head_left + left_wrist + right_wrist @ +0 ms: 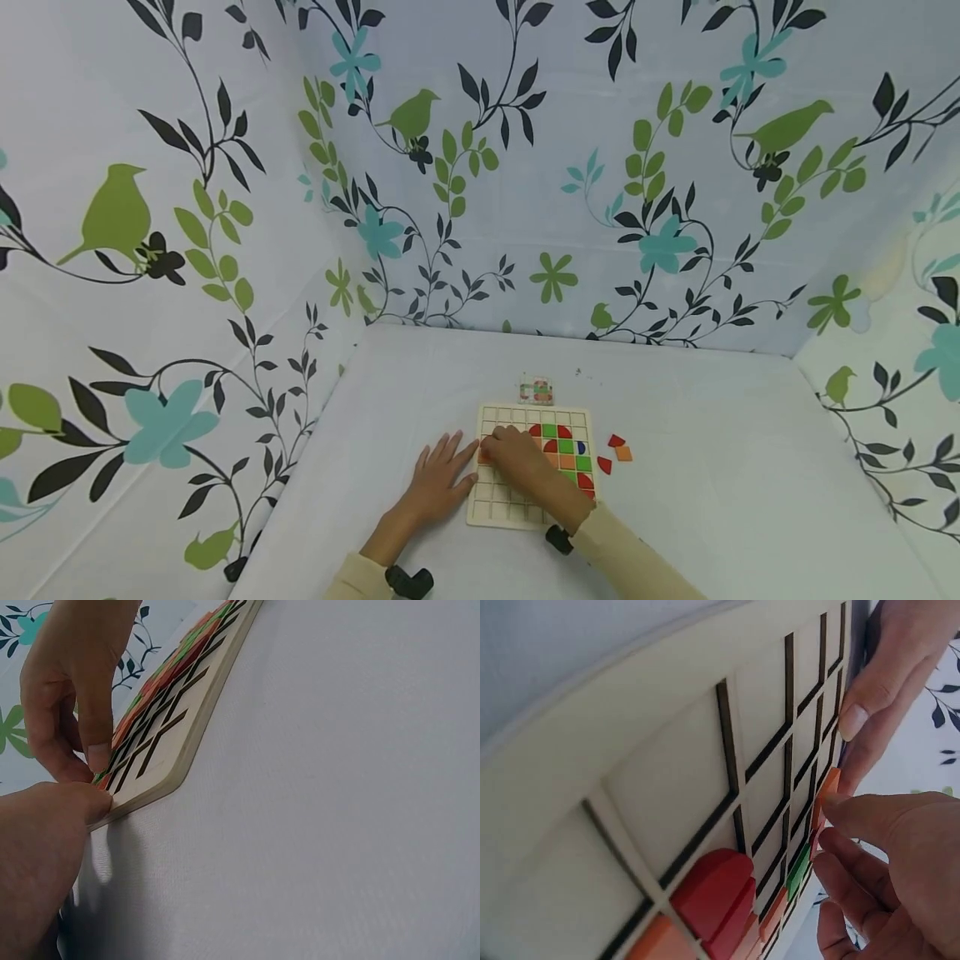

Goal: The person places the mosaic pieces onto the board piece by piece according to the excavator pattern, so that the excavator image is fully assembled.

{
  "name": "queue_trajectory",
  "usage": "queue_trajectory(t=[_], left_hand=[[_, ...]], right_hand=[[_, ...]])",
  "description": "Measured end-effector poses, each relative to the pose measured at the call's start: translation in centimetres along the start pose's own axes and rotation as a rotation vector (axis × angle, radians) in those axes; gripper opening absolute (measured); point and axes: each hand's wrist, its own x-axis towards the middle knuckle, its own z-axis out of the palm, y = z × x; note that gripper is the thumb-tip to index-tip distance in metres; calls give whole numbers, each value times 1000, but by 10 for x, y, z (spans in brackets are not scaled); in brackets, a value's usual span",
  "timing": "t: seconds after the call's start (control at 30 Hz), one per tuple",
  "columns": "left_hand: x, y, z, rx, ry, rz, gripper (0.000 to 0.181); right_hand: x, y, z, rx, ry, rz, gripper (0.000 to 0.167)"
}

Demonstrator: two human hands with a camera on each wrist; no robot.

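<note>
A pale wooden grid board (498,508) lies on the white table, with red, green, orange and blue tiles in part of its squares. My right hand (521,458) reaches over the board to its left side. In the right wrist view its thumb and fingers pinch an orange tile (827,787) at the grid's edge, beside a green tile (798,870). My left hand (438,483) rests flat beside the board with fingers spread, its thumb and index finger against the left edge. The right hand and forearm hide part of the grid.
Right of the board lie two loose red pieces, one a red tile (617,440), and an orange square (624,453). Behind the board is a small clear patterned piece (536,389). Leaf-and-bird printed cloth (480,192) hangs round the white table (697,433).
</note>
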Motion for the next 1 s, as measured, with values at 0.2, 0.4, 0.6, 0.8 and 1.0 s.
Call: queue_trajectory(t=[0.2, 0.4, 0.6, 0.8, 1.0], left_hand=[[-2, 0, 2, 9, -6, -9, 59], [-4, 4, 0, 4, -4, -6, 59], [-5, 6, -3, 22, 8, -15, 59], [-6, 6, -5, 9, 12, -20, 59], [-4, 4, -2, 20, 11, -8, 60]], right_hand=[[-23, 22, -14, 271, 79, 97, 12], [-61, 69, -42, 364, 165, 479, 18], [-106, 119, -48, 308, 210, 752, 37], [-131, 138, -31, 343, 131, 781, 36], [-134, 148, -27, 351, 182, 717, 27]])
